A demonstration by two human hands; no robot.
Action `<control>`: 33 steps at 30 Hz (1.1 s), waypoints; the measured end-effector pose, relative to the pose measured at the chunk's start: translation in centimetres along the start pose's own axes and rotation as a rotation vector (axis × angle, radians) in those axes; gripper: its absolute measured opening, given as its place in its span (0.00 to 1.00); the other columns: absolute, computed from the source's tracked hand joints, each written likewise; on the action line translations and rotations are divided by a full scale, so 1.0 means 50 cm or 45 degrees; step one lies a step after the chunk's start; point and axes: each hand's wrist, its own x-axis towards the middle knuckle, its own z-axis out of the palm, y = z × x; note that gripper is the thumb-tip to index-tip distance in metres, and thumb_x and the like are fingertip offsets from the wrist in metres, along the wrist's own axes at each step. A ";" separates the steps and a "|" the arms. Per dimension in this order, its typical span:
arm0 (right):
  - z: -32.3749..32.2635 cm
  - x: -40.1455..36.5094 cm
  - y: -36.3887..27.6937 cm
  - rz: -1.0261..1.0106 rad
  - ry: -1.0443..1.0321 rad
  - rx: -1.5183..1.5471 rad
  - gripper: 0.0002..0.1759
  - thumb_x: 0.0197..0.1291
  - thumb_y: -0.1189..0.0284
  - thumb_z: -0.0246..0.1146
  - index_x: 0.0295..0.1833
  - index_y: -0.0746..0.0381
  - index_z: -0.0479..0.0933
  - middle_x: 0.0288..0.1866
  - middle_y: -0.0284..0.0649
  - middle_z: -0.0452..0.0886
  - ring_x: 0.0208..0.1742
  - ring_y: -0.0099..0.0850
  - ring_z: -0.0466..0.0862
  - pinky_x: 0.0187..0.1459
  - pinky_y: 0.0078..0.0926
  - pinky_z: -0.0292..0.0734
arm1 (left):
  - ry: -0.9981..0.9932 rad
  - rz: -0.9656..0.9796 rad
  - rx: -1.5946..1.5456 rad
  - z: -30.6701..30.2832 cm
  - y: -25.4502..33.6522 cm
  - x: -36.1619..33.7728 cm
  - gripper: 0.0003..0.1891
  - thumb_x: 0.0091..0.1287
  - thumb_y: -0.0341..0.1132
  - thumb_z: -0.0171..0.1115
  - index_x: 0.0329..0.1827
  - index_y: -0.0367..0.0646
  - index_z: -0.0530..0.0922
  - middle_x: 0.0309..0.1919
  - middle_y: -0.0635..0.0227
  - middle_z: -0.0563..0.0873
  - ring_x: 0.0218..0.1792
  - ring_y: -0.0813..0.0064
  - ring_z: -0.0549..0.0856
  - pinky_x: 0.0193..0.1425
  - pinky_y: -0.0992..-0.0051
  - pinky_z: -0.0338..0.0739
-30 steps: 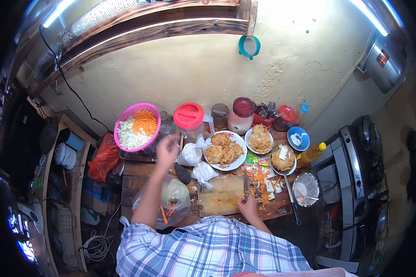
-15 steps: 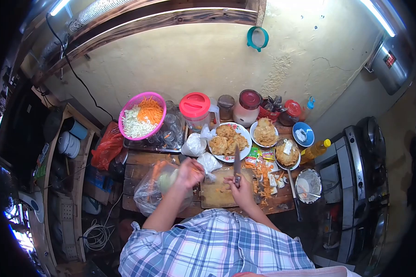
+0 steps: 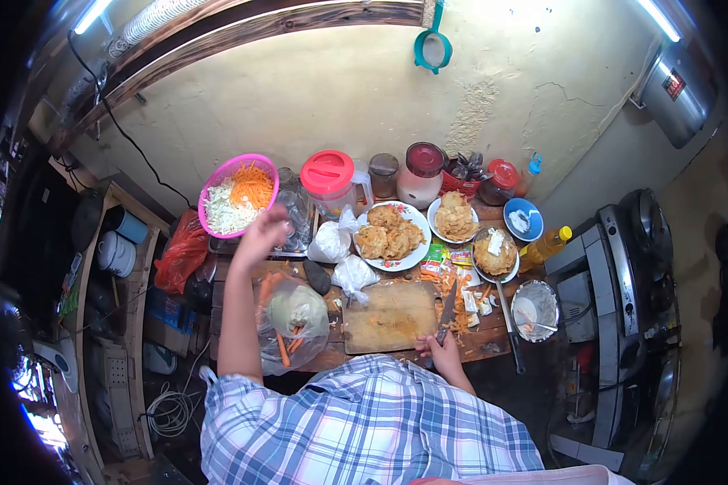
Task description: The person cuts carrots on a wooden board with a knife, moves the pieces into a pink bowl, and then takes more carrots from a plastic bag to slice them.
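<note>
My left hand [image 3: 263, 237] is raised at the front right edge of a pink basket [image 3: 273, 198], its fingers apart and nothing visible in them. Inside the basket lie shredded carrot [image 3: 251, 187] and shredded cabbage [image 3: 230, 212]. My right hand [image 3: 442, 354] grips a knife [image 3: 450, 307] by its handle, blade pointing up and away from me. The knife is just right of a wooden cutting board [image 3: 392, 319], which carries a few small orange scraps. Under my left forearm's right side, a clear plastic bag [image 3: 315, 346] holds a cabbage [image 3: 295, 309] and carrots [image 3: 282, 347].
Fritters lie on a floral plate [image 3: 416, 257] and in a white bowl [image 3: 455, 220]. White flour bags [image 3: 354, 275], a red-lidded pitcher [image 3: 328, 182] and a dark stone [image 3: 317, 276] stand behind the board. At right are carrot scraps [image 3: 461, 319], an oil bottle [image 3: 544, 246] and a batter bowl [image 3: 535, 307].
My left hand has moved from above the board up and left to the pink basket. My right hand has lowered with the knife and shifted right, off the board.
</note>
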 end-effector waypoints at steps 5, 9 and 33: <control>-0.015 -0.007 0.015 0.006 -0.034 -0.385 0.08 0.66 0.75 0.56 0.42 0.62 0.62 0.41 0.47 0.83 0.32 0.28 0.85 0.25 0.19 0.74 | -0.832 -0.768 -0.137 -0.004 -0.046 -0.219 0.11 0.67 0.33 0.59 0.50 0.39 0.79 0.46 0.66 0.84 0.48 0.73 0.84 0.48 0.73 0.81; -0.001 -0.002 0.022 0.033 -0.124 -0.590 0.10 0.64 0.73 0.59 0.38 0.63 0.65 0.35 0.43 0.84 0.29 0.26 0.84 0.26 0.20 0.74 | -0.599 -1.297 0.314 -0.059 -0.178 -0.321 0.17 0.60 0.33 0.65 0.52 0.39 0.79 0.37 0.65 0.87 0.37 0.73 0.87 0.41 0.74 0.82; 0.013 -0.032 -0.003 0.023 -0.107 -0.525 0.13 0.58 0.70 0.65 0.36 0.67 0.69 0.29 0.41 0.80 0.29 0.29 0.85 0.30 0.24 0.79 | 0.503 -0.112 1.121 -0.012 -0.182 -0.330 0.22 0.62 0.28 0.52 0.61 0.40 0.72 0.57 0.46 0.77 0.58 0.52 0.78 0.62 0.64 0.71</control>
